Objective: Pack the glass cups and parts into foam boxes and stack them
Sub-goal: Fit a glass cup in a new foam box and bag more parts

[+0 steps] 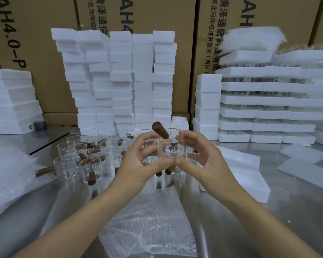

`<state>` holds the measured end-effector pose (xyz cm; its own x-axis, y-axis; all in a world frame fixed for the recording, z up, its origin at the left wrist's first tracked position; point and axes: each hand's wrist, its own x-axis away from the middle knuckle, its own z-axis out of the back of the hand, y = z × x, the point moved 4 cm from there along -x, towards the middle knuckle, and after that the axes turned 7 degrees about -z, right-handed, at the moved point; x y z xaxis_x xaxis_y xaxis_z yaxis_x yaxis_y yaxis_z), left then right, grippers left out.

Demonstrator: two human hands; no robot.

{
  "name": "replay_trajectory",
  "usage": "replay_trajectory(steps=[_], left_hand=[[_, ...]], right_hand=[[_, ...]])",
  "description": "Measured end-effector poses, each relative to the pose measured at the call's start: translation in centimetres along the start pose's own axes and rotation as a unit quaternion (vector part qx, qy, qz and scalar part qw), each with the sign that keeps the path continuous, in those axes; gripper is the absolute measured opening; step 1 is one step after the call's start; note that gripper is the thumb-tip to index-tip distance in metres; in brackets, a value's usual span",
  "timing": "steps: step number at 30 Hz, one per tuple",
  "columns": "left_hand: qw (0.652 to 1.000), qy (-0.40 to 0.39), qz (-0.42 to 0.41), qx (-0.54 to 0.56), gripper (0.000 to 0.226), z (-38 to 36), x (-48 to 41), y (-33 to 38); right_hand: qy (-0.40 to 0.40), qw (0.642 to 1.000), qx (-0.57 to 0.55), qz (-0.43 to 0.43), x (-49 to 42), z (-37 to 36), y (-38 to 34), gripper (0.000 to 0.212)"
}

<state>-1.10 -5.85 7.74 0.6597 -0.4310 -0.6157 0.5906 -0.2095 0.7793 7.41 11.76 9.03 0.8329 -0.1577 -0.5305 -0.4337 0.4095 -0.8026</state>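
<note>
The glass cup (pixel 173 151) is lifted off the bench (pixel 268 211), caught between both hands in the middle of the view. Its wooden handle (pixel 160 130) sticks up and away from the person at a slant, above the fingers.

The left hand (pixel 138 164) curls round the cup's left side, with the fingers bent behind the glass and the thumb underneath. The right hand (pixel 203 159) cups the right side, its fingers arched over the far rim and its thumb below. The two thumb tips meet under the cup. Both hands grip the glass; neither is spread flat.

Directly below the cup, nearer the person, a crumpled bubble wrap sheet (pixel 149 220) lies on the steel bench. Left of the cup stand the loose glass cups (pixel 86 155), a crowded group with brown handles pointing every way. Further left of the cup is a bubble wrap pile (pixel 7 174). Just right of the cup, beside the right wrist, lies a foam box (pixel 239 170), and beyond it some flat foam lids (pixel 302 155).

Behind the cup rise the foam box stacks (pixel 119 81), several tall and uneven columns. Behind and to the right of the cup, foam trays (pixel 268 101) are layered with glassware showing between them. Behind and to the left, a grey mug (pixel 38 124) sits by another foam pile. Cardboard cartons (pixel 138 15) with printed lettering close off the back.
</note>
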Motion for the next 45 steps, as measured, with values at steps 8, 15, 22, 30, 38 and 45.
replay_trajectory(steps=[8, 15, 22, 30, 38, 45], left_hand=[[0.996, 0.036, -0.042, -0.064, 0.097, 0.4, 0.1, 0.0], [0.992, 0.023, -0.047, -0.118, 0.070, 0.7, -0.1, 0.1], [0.992, 0.027, -0.042, -0.112, 0.067, 0.8, -0.1, 0.0], [0.987, 0.007, -0.046, -0.156, 0.068, 0.8, 0.0, -0.1], [0.992, 0.009, -0.027, -0.123, 0.072, 0.7, -0.2, -0.4], [0.998, -0.011, 0.011, -0.065, 0.069, 0.6, -0.3, -0.9]], right_hand=[[0.034, 0.994, 0.092, 0.040, 0.2, 0.6, -0.7, 0.064], [0.027, 0.992, 0.112, 0.050, 0.4, 0.8, -0.7, 0.074], [-0.005, 0.993, 0.116, 0.008, 0.3, 0.5, 0.2, 0.075], [0.028, 0.991, 0.120, 0.044, 0.4, 0.6, -0.5, 0.075], [-0.017, 0.989, 0.143, 0.012, 0.4, 0.4, 0.4, 0.081], [0.027, 0.992, 0.120, 0.016, 0.4, 0.6, -0.1, 0.050]])
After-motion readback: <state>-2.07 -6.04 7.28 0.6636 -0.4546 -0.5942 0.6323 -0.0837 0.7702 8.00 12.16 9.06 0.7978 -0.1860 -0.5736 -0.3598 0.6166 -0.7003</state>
